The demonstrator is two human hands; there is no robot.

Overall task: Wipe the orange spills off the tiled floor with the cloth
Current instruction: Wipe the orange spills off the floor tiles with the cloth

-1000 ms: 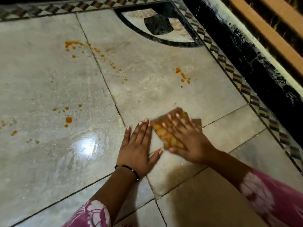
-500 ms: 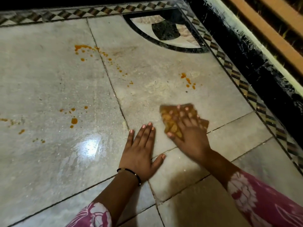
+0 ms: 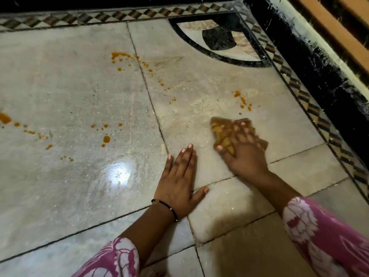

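An orange-stained cloth (image 3: 221,129) lies on the pale tiled floor (image 3: 69,86). My right hand (image 3: 244,151) presses flat on it with straight, spread fingers, blurred by motion. A small group of orange drops (image 3: 242,100) sits just beyond the cloth. My left hand (image 3: 179,182) rests flat on the floor to the left of the cloth, fingers straight. A trail of orange spots (image 3: 139,64) runs across the tile joint farther away. More drops (image 3: 105,139) lie to the left, and a larger blot (image 3: 4,118) shows at the left edge.
A checkered inlay border (image 3: 311,100) runs along the right, with a black raised edge (image 3: 329,62) beyond it. A dark curved inlay (image 3: 217,40) fills the far corner. Light glares off the wet tile (image 3: 118,173) near my left hand.
My right hand has slid the cloth away from me, toward the small group of drops. My left hand has stayed flat in the same spot on the floor.
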